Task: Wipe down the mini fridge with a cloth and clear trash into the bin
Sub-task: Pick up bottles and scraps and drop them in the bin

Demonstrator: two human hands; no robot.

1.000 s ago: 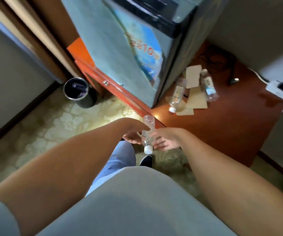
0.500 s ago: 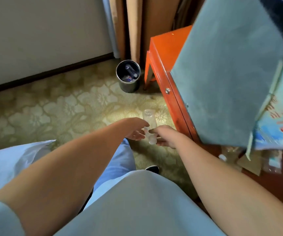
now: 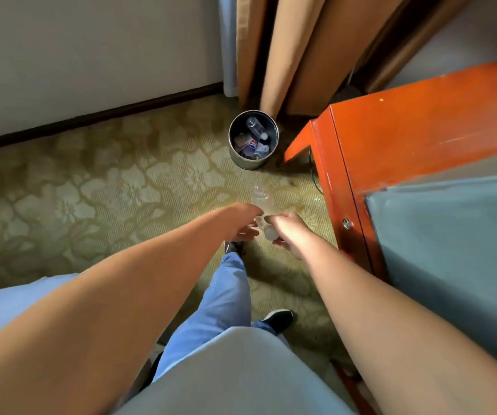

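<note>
place: a hotel-style room
signs showing: floral carpet (image 3: 127, 187), tan curtains (image 3: 286, 52), small metal bin (image 3: 253, 140), orange cabinet (image 3: 414, 121)

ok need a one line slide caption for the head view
Both hands, left and right, hold a clear bottle above the carpet, short of the bin beside the orange cabinet.

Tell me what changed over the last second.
The view swung left from the fridge toward the bin, now straight ahead of the hands; the floor trash by the fridge is out of view. Unchanged: left hand and right hand still hold the bottle.
</note>
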